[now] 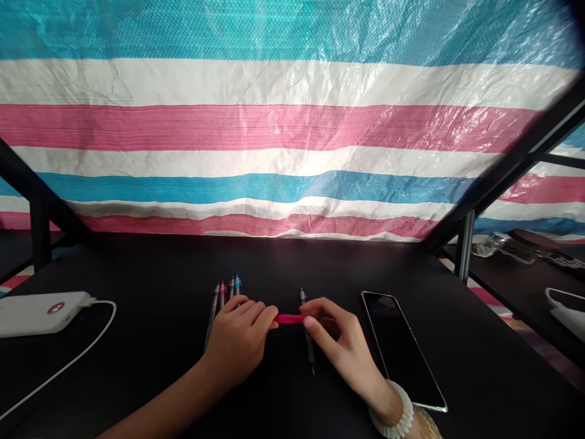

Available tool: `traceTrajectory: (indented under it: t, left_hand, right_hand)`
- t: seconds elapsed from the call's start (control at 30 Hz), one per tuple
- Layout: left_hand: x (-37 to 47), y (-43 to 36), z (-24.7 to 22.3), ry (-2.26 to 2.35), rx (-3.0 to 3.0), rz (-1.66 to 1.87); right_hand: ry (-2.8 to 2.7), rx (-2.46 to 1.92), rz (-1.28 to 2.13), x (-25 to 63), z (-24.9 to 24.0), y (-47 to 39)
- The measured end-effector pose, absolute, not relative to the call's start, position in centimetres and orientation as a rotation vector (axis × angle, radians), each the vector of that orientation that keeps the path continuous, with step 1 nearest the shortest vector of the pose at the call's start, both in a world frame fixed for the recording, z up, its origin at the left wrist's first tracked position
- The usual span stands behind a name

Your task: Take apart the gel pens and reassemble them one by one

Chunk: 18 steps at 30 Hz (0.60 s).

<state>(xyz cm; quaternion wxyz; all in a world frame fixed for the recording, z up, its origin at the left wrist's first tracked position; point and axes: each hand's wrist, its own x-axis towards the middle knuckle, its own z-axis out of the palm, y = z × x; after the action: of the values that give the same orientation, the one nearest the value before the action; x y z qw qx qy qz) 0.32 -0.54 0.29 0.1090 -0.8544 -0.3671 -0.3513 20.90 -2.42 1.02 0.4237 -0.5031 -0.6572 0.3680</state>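
Note:
A bright pink strip, perhaps a stretchy band (290, 319), runs level between my two hands above the black tabletop. My left hand (244, 335) has its fingers wrapped round one end, which is hidden in the fist. At the other end, the thumb and forefinger of my right hand (336, 332) pinch the strip. A dark pen (309, 349) lies behind and below the strip, close to my right fingertips. Several click pens (222, 292), with clear, pink and blue tops, lie side by side just beyond my left hand, which partly covers them.
A smartphone (404, 350) lies screen up to the right of my right hand. At the left stands a white power bank (43, 314) with a white cable (98, 341) trailing forward. Black frame bars (503, 171) rise at the sides, before a striped tarp (274, 128).

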Motion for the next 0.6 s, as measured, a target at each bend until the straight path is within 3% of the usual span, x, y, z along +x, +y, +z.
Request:
traceTrajectory:
  t: [0.6]
  left_hand:
    - [-0.12,-0.69,0.42,-1.094,-2.619,-0.994]
  right_hand:
    - [-1.518,-1.283,1.095,20.97,1.33,-1.87]
